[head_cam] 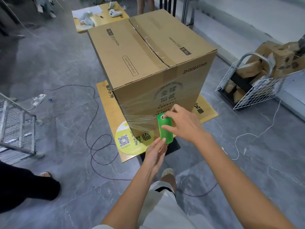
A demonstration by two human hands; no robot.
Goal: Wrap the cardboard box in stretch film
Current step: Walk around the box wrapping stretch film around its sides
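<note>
A big cardboard box (148, 52) stands upright on a brown floor mat (109, 116) in front of me, its taped top facing up. A green roll of stretch film (165, 128) is held upright near the box's front lower corner. My right hand (183, 124) grips the roll from the top and side, a finger in its core. My left hand (156, 151) supports the roll's bottom end. A stretched sheet of clear film (142, 121) runs from the roll leftward to the box's near corner. Film bands lie across the box's front face.
A purple cable (92, 129) loops over the grey floor left of the mat. A wire rack (16, 126) stands at far left, a wire cart (257, 83) with parcels at right. A white cord (250, 134) trails right. Someone's dark-clad leg (28, 187) is at lower left.
</note>
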